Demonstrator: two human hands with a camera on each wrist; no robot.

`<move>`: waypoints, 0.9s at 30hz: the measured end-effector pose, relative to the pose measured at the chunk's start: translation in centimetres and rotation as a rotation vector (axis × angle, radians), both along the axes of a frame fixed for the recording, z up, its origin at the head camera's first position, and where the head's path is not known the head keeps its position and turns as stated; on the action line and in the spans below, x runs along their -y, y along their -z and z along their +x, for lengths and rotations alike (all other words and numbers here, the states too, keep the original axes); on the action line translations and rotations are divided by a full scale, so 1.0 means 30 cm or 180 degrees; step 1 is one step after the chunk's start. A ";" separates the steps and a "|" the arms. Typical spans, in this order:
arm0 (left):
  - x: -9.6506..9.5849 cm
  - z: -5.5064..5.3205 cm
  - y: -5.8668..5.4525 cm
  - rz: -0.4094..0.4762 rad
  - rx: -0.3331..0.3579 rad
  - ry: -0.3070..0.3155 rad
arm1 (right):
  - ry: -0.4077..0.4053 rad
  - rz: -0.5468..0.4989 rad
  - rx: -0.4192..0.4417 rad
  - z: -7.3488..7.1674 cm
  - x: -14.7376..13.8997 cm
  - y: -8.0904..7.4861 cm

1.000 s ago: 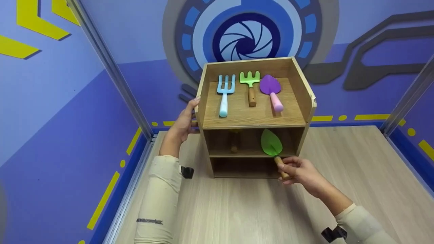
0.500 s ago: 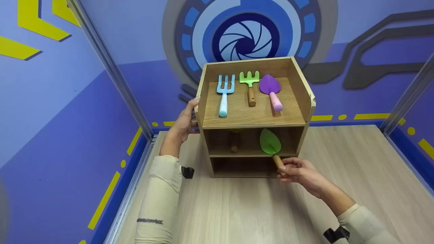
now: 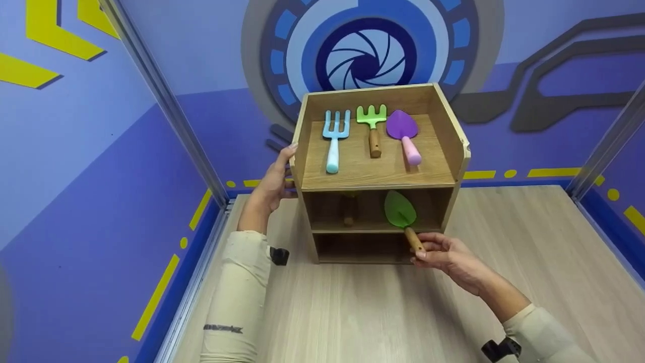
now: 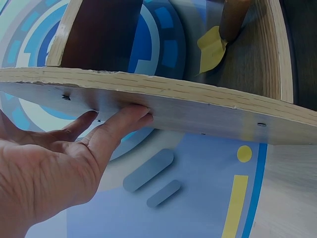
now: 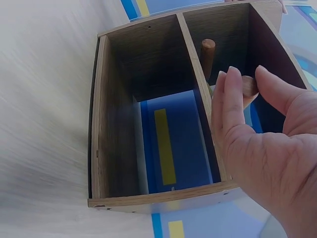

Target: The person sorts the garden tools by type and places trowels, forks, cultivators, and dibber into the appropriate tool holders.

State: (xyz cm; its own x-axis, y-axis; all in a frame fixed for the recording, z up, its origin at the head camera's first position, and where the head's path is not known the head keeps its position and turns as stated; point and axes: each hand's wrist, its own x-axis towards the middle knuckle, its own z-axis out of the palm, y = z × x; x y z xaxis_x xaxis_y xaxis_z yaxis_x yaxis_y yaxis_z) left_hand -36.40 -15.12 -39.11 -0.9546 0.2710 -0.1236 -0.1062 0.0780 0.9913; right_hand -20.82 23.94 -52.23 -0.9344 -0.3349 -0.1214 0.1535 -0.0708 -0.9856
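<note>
My right hand (image 3: 456, 262) pinches the wooden handle of a green trowel (image 3: 400, 209) near its end. The trowel's leaf-shaped blade points into the middle compartment of a small wooden shelf (image 3: 378, 176), on its right side. My left hand (image 3: 272, 184) rests against the shelf's left side panel; in the left wrist view its fingers (image 4: 124, 121) lie extended along that panel. Further left in the same compartment is a tool with a wooden handle (image 3: 349, 210) and a yellow head (image 4: 212, 49), mostly in shadow in the head view.
On the top shelf lie a light blue hand fork (image 3: 336, 133), a green rake (image 3: 373, 123) with a wooden handle, and a purple trowel (image 3: 403, 126) with a pink handle. The shelf's lower compartment (image 5: 148, 69) is under the middle board. Patterned blue walls surround the wooden table (image 3: 342, 312).
The green trowel has shifted slightly left and further into the middle compartment, with my right fingers now nearer its handle end. My left hand stays put.
</note>
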 end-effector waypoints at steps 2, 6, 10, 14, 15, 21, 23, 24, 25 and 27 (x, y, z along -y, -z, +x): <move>-0.001 -0.002 0.000 0.0002 -0.0005 0.0005 | -0.0020 -0.0002 -0.0036 -0.001 -0.002 0.000; -0.003 -0.004 -0.002 0.0011 -0.0008 0.0016 | -0.0045 -0.0023 -0.0084 -0.001 -0.005 -0.002; -0.002 -0.001 -0.002 0.0004 -0.0014 0.0019 | -0.0041 -0.0043 -0.0084 -0.001 -0.004 -0.001; 0.000 0.003 -0.001 -0.0006 -0.0011 0.0018 | -0.0019 0.0006 -0.0057 -0.001 -0.002 0.002; 0.001 0.004 -0.002 0.0002 -0.0012 0.0020 | -0.0012 0.0028 -0.0051 -0.001 -0.002 0.002; 0.002 0.004 -0.002 0.0011 -0.0034 0.0017 | 0.0021 0.0010 -0.0070 -0.005 -0.002 0.004; 0.002 0.003 -0.001 0.0001 -0.0033 0.0013 | 0.0049 -0.0015 -0.0072 -0.007 -0.001 0.005; 0.002 0.002 0.000 0.0003 -0.0032 0.0009 | 0.0063 -0.0016 -0.0073 -0.008 0.000 0.005; 0.002 0.002 0.001 0.0004 -0.0031 0.0006 | 0.0067 -0.0015 -0.0081 -0.008 0.001 0.005; 0.001 0.000 0.002 0.0009 -0.0022 0.0004 | 0.0078 -0.0010 -0.0099 -0.009 0.003 0.004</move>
